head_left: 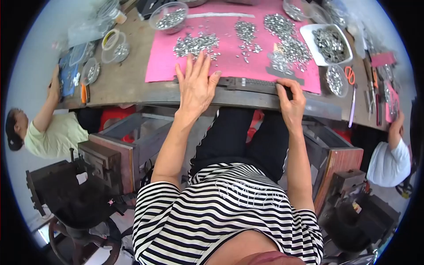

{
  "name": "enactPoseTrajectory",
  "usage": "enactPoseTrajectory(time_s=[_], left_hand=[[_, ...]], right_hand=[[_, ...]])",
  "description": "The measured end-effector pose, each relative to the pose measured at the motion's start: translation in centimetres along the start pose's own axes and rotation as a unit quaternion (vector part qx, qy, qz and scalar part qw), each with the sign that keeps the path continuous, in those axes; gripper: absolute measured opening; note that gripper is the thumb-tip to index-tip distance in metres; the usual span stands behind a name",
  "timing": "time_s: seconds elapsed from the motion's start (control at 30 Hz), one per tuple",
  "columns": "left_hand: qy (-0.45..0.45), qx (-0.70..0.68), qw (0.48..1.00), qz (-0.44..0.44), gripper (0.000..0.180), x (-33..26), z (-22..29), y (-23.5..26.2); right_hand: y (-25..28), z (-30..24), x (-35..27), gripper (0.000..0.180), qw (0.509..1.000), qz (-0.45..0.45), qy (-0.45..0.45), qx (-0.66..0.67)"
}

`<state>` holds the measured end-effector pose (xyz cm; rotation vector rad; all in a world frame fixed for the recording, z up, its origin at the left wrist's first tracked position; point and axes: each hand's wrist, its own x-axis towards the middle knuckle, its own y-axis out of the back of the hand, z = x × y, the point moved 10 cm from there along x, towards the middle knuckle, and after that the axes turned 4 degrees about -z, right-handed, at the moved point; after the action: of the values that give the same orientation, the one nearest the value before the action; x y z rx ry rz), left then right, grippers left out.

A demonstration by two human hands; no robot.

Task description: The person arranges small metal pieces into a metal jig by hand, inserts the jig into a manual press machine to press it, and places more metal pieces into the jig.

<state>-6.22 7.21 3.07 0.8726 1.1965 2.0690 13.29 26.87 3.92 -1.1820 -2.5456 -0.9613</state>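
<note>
My left hand (195, 86) lies palm down with fingers spread, its fingertips at the near edge of a pile of small silvery metal pieces (196, 44). Beneath and beside it runs a long dark metal bar (251, 85) with a slotted row of small pieces, lying along the table's front edge. At that bar's right end, my right hand (292, 99) is closed, thumb and forefinger gripping it; its other fingers are curled under. Both the bar and the piles rest on a pink sheet (168, 68). More metal pieces (287, 42) are heaped farther right.
A clear bowl of pieces (170, 20) stands at the back left, and a white tub (349, 55) at the right. Orange-handled scissors (349, 75) and a purple-handled tool (352, 108) lie near another clear tub (336, 81). Co-workers sit at left (53, 132) and right (388, 161).
</note>
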Motion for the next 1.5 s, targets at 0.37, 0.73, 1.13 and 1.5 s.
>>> enactPoseTrajectory(time_s=[0.37,0.73,1.13,1.5], left_hand=[[-0.117,-0.126,0.983,-0.06,0.065,0.6,5.4,-1.4],[-0.018,-0.075,0.986,0.147,0.007,2.2,-3.1,4.2],[-0.024,-0.033,0.989,0.141,0.01,3.0,-3.3,3.1],[-0.03,-0.069,0.993,0.094,0.008,2.6,-4.0,3.1]], right_hand=[[-0.9,-0.7,0.9,0.009,0.999,-0.023,-0.014,-0.023],[-11.7,-7.6,6.0,0.008,0.963,-0.151,0.192,-0.118],[-12.7,-6.6,7.2,0.007,0.959,-0.193,0.168,-0.124],[-13.4,-7.2,6.4,0.01,0.956,-0.168,0.174,-0.167]])
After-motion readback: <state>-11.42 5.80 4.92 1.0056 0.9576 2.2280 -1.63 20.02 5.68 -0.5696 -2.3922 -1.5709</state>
